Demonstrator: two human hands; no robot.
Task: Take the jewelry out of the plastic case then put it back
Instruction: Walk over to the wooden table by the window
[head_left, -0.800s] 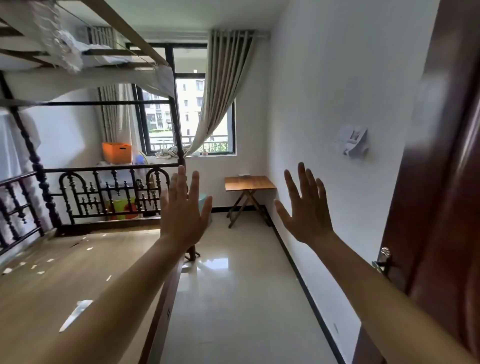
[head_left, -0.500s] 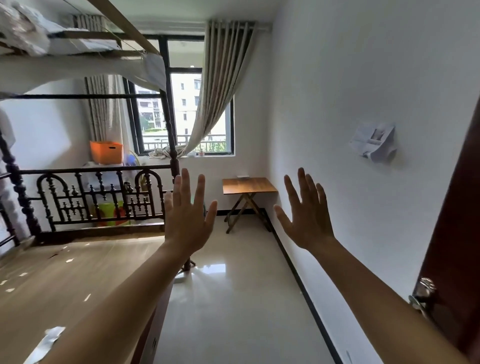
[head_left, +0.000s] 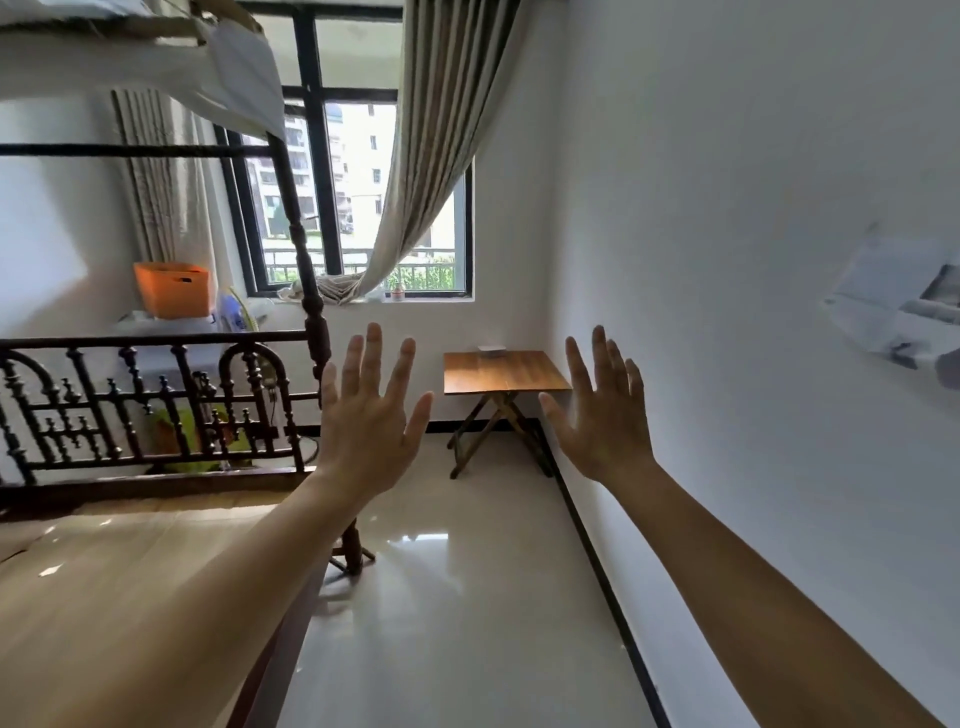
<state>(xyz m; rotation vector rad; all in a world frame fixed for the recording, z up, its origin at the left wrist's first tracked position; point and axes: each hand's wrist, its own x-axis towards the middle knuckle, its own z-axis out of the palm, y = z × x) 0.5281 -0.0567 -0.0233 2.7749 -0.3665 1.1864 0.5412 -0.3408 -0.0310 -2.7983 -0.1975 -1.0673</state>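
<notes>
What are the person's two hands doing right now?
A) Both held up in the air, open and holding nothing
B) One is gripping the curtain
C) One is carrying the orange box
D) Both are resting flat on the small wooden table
A: the left hand and right hand are raised with fingers spread and nothing in them, well short of the wooden table by the far wall.

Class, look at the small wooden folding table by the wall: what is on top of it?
On the wooden folding table lies one small pale flat object near its back edge. Too small to tell what it is; its contents cannot be seen.
</notes>
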